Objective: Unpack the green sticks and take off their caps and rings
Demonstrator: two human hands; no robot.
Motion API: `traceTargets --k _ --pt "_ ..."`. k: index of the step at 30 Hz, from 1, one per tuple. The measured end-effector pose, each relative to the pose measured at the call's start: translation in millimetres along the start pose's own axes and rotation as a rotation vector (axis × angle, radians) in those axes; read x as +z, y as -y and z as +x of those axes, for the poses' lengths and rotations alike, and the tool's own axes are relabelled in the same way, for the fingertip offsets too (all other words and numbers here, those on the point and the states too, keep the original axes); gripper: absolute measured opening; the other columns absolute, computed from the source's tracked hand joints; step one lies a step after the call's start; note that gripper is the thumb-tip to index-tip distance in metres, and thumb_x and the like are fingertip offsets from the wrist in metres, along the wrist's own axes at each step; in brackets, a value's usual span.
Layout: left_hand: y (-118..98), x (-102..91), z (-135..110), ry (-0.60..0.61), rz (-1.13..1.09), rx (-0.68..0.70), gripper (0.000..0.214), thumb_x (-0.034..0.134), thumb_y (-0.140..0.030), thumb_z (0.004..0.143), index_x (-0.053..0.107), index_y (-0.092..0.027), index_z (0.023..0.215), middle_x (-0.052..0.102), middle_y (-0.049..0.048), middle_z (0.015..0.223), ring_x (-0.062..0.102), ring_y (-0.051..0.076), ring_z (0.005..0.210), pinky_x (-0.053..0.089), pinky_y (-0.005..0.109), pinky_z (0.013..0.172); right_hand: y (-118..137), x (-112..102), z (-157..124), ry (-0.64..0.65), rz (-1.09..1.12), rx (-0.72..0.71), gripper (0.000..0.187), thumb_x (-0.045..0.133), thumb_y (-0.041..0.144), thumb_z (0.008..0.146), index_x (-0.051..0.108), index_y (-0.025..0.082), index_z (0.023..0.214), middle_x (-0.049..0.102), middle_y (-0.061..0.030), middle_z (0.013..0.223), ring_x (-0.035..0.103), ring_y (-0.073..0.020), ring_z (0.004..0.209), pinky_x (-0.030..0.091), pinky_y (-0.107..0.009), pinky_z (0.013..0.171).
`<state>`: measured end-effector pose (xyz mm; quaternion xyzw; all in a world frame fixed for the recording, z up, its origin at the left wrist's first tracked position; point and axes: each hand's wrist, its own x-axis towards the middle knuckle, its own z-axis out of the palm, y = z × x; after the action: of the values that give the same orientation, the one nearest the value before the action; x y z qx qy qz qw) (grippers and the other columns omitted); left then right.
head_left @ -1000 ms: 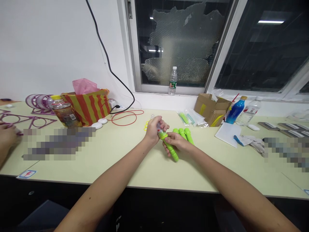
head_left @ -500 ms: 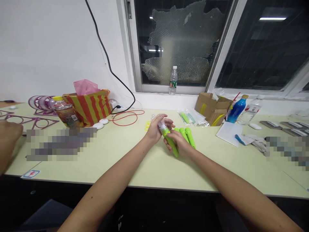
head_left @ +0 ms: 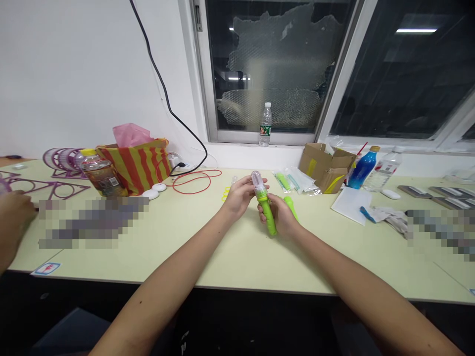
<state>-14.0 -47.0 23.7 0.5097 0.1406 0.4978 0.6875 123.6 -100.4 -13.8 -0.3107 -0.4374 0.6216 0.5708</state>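
Note:
In front of me, above the table, I hold a green light stick (head_left: 267, 215) with a ribbed handle and a clear domed cap on top, tilted slightly to the left. My right hand (head_left: 281, 213) is wrapped round the green handle. Around the collar and the base of the cap curl the fingers of my left hand (head_left: 240, 197), partly hidden behind it. Another green handle (head_left: 290, 205) lies on the table behind my right hand, which covers part of it. Small yellow rings (head_left: 225, 193) and a clear piece (head_left: 234, 179) lie beyond my left hand.
A striped bag (head_left: 139, 165) and a drink bottle (head_left: 104, 173) stand at the left, near a red cable (head_left: 191, 184). At the back right are a cardboard box (head_left: 326, 165), plastic packets (head_left: 297, 182) and a blue bottle (head_left: 362, 168). Another person's hand (head_left: 15, 222) is at the far left.
The light stick is more upright, and its clear cap now shows above my left fingers, which had covered much of it. My right hand now hides more of the green handles behind.

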Motion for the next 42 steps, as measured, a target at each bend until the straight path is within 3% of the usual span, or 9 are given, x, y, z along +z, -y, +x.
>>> traceTargets --k 5,10,18,24,30,35,39,42 --pt "4.1 -0.3 2.4 -0.081 0.055 0.055 0.031 0.074 -0.021 0.066 0.068 -0.015 0.096 0.070 0.0087 0.099 0.064 0.020 0.086 0.045 0.034 0.081 -1.5 -3.1 1.8 -0.034 -0.076 -0.060 0.032 0.057 0.052 0.084 0.051 0.021 0.090 0.058 0.0005 0.064 0.051 -0.0142 0.046 0.040 -0.028 0.045" --pt "7.9 -4.1 5.0 -0.088 0.117 0.066 0.023 0.076 -0.025 0.066 0.069 -0.016 0.086 0.064 0.0036 0.084 0.057 0.015 0.078 0.044 0.029 0.074 -2.1 -2.9 0.1 -0.039 -0.169 -0.110 0.031 0.057 0.052 0.084 0.052 0.021 0.087 0.059 0.0000 0.066 0.052 -0.0136 0.047 0.042 -0.027 0.046" --pt "4.1 -3.6 2.9 -0.028 0.069 0.017 0.027 0.069 -0.020 0.066 0.065 -0.014 0.091 0.072 0.0109 0.096 0.063 0.023 0.095 0.042 0.035 0.088 -1.0 -4.2 0.0 -0.055 -0.181 -0.109 0.031 0.055 0.052 0.086 0.051 0.021 0.085 0.059 0.0001 0.066 0.052 -0.0135 0.047 0.042 -0.027 0.046" --pt "3.7 -2.9 2.6 -0.019 0.078 0.041 0.030 0.073 -0.019 0.066 0.064 -0.014 0.094 0.072 0.0118 0.101 0.064 0.024 0.099 0.043 0.037 0.088 1.7 -4.2 -1.8 -0.010 -0.170 -0.124 0.028 0.055 0.049 0.088 0.052 0.021 0.087 0.059 -0.0007 0.068 0.052 -0.0135 0.049 0.042 -0.027 0.047" --pt "-0.3 -4.2 3.4 -0.042 0.046 0.061 0.035 0.076 -0.023 0.067 0.064 -0.015 0.098 0.070 0.0115 0.105 0.066 0.024 0.097 0.045 0.037 0.089 -0.6 -4.8 -2.2 0.074 -0.145 -0.109 0.033 0.066 0.049 0.081 0.051 0.023 0.096 0.062 -0.0007 0.074 0.060 -0.0158 0.058 0.050 -0.031 0.059" --pt "-4.5 -5.7 3.8 -0.050 0.021 0.079 0.038 0.077 -0.024 0.068 0.063 -0.016 0.102 0.070 0.0108 0.107 0.067 0.023 0.097 0.046 0.038 0.091 -4.3 -4.9 -1.1 0.090 -0.146 -0.071 0.029 0.064 0.044 0.082 0.052 0.023 0.097 0.063 -0.0013 0.075 0.063 -0.0171 0.060 0.052 -0.034 0.065" --pt "-11.2 -9.4 9.2 -0.111 0.029 0.143 0.037 0.077 -0.025 0.067 0.063 -0.017 0.101 0.070 0.0096 0.106 0.067 0.023 0.099 0.046 0.038 0.092 -3.3 -4.4 -1.3 0.092 -0.164 -0.048 0.025 0.061 0.041 0.083 0.053 0.022 0.097 0.063 -0.0013 0.075 0.063 -0.0173 0.060 0.051 -0.034 0.064" --pt "-22.9 -22.8 15.3 -0.213 0.037 0.244 0.033 0.076 -0.026 0.068 0.062 -0.017 0.096 0.071 0.0092 0.103 0.066 0.021 0.099 0.046 0.036 0.091 -2.1 -4.6 -1.9 0.098 -0.175 -0.053 0.022 0.059 0.038 0.082 0.054 0.022 0.095 0.063 -0.0017 0.075 0.062 -0.0173 0.060 0.050 -0.033 0.064"
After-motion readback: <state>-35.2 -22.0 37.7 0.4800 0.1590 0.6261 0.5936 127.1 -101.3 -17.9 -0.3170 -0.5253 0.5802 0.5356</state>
